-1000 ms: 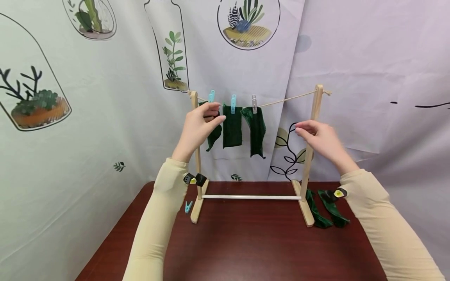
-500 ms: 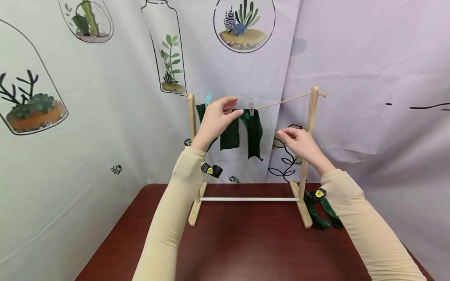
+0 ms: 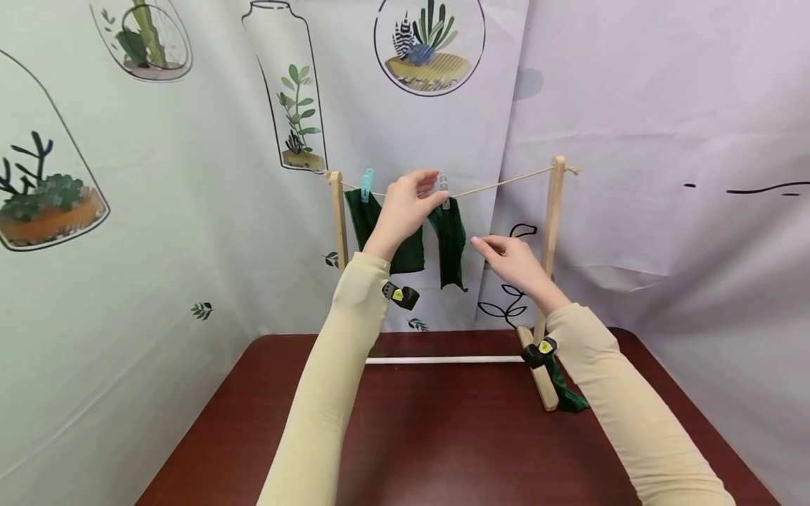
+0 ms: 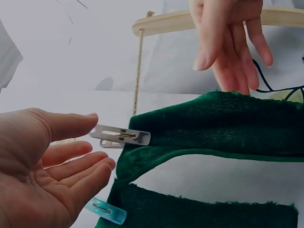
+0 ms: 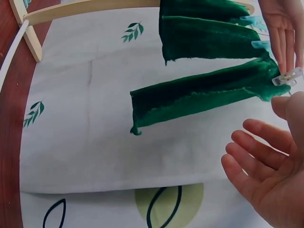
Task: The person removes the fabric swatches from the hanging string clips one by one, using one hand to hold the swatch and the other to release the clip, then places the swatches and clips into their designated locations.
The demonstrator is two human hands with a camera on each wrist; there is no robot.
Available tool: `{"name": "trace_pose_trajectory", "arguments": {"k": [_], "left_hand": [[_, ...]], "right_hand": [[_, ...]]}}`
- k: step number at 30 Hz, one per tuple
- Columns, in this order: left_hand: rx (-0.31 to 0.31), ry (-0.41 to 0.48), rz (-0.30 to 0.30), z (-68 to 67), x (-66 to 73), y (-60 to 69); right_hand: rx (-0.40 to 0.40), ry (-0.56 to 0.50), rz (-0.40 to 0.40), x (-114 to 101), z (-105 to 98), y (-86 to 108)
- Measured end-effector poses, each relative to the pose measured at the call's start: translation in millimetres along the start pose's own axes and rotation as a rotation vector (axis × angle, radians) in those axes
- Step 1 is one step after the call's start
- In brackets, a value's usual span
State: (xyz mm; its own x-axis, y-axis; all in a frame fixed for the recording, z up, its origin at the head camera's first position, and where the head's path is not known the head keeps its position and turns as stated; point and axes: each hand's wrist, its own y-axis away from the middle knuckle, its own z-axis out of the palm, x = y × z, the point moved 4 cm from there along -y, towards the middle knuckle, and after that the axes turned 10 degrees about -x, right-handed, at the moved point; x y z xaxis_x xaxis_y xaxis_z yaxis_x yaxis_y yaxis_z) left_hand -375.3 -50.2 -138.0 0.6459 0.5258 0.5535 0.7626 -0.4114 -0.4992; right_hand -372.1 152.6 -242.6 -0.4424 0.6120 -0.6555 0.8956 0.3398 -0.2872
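Observation:
A clear clothespin [image 3: 445, 188] clips a dark green velvet strip [image 3: 451, 246] to the rope [image 3: 503, 183]. My left hand [image 3: 405, 211] is at this pin; in the left wrist view its thumb and fingers stand apart around the clothespin's [image 4: 124, 136] tail end without pinching it. My right hand [image 3: 509, 266] hovers to the right of the strip, fingers loosely bent and holding nothing. Further left hang two more green cloths, one under a blue clothespin [image 3: 367, 185]. The middle cloth [image 3: 410, 256] shows partly behind my left hand, which hides its blue pin in the head view.
Two wooden posts, the right one [image 3: 553, 211] fully tied to the rope, stand on a dark red table [image 3: 443, 443]. A white rod [image 3: 443, 360] joins their feet. Another green cloth [image 3: 568, 393] lies by the right foot, partly behind my right forearm. A printed curtain [image 3: 633, 225] hangs behind.
My left hand has moved right, past the left and middle cloths to the clear clothespin. My right hand has moved left towards the hanging strip. The head view has shifted slightly.

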Motion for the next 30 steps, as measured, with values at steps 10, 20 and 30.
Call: {"name": "trace_pose_trajectory", "arguments": {"k": [10,20,30], "left_hand": [[-0.002,-0.021,-0.018,6.3,1.4,-6.6],[-0.039,0.0,-0.036,7.3,0.0,-7.3],[-0.031,0.007,-0.016,5.9,0.7,-6.9]], "right_hand": [[-0.014,-0.035,0.019,-3.4,11.3,-8.9],[-0.025,-0.276,-0.023,-12.8,12.5,-14.7],[-0.035,-0.364,0.067,-17.6,14.1,-22.4]]}}
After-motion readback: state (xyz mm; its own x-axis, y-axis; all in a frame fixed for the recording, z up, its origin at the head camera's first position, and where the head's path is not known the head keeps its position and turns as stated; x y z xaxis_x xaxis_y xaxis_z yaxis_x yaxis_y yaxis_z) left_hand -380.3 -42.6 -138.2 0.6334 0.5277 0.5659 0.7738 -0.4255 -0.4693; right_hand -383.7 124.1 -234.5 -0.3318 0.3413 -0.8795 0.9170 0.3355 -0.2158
